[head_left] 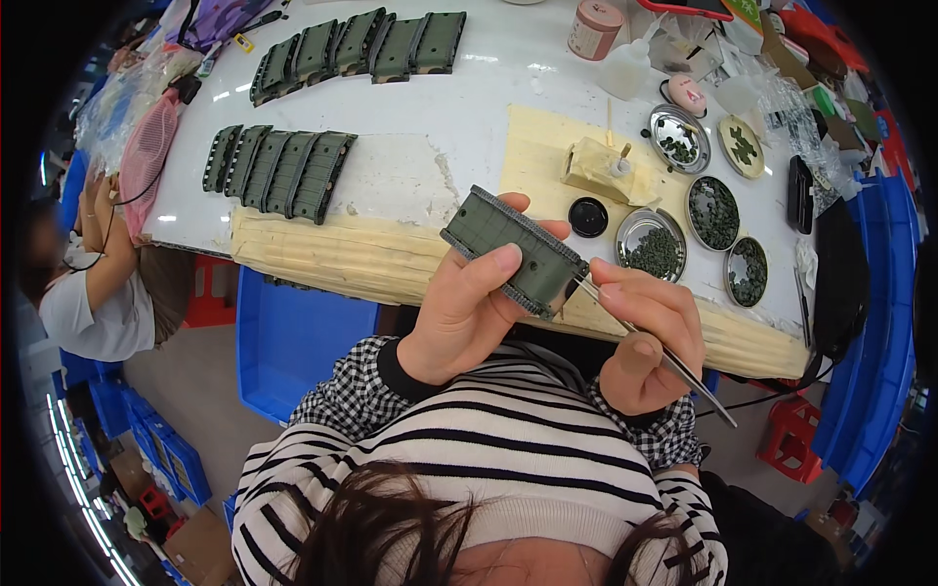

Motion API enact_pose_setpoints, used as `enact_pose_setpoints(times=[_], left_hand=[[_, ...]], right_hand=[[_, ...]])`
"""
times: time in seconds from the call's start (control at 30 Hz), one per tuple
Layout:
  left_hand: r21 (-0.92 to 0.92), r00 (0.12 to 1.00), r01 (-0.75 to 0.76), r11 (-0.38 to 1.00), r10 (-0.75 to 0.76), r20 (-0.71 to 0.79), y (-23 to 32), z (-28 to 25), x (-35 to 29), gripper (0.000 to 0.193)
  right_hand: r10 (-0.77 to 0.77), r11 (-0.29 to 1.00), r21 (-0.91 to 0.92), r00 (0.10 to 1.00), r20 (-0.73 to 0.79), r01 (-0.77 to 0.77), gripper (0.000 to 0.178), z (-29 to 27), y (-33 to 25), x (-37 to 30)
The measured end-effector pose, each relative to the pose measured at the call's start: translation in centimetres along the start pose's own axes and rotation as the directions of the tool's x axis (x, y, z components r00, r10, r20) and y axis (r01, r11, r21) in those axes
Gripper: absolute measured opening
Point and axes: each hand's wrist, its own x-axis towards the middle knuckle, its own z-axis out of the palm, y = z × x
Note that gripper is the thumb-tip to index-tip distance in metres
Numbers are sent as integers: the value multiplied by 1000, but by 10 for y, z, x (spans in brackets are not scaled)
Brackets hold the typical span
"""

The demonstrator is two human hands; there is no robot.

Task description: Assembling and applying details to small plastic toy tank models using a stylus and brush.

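My left hand (445, 317) is closed round a dark green model piece (508, 244) that looks like a toy tank hull with ridged track-like edges, its thumb lying across the flat face. The piece is tilted, held above the table's near edge. In my right hand (657, 322) is a pair of metal tweezers (692, 379), pinched between thumb and fingers. Their tips meet the right end of the model piece. Whether a small part sits between the tips is too small to tell.
Similar green pieces stand in a far row (366, 44) and a nearer row (283, 171) at left. At right are round dishes of small green parts (653, 244), a black round cap (588, 217) and a taped block (596, 166). A blue bin (293, 342) is below; another person (98, 283) sits left.
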Motion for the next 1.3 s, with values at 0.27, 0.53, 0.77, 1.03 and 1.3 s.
enact_pose_setpoints(times=[0.27,0.53,0.77,1.03,1.3], left_hand=[[207,997,82,975,-80,-17,29,-6,-1,41],[232,980,116,966,-73,-184,16,6,4,40],[396,996,24,918,12,-89,12,13,2,48],[398,954,242,885,-293,72,7,6,8,28],[181,882,385,905,-419,215,1,7,12,30]], right_hand=[[223,961,-134,965,-141,-242,16,-45,45,9],[173,887,-440,984,40,-138,11,-51,56,13],[97,858,-512,992,83,-41,10,-50,58,14],[170,971,146,977,125,-188,28,-33,29,23],[263,908,244,917,301,-341,32,-21,23,33]])
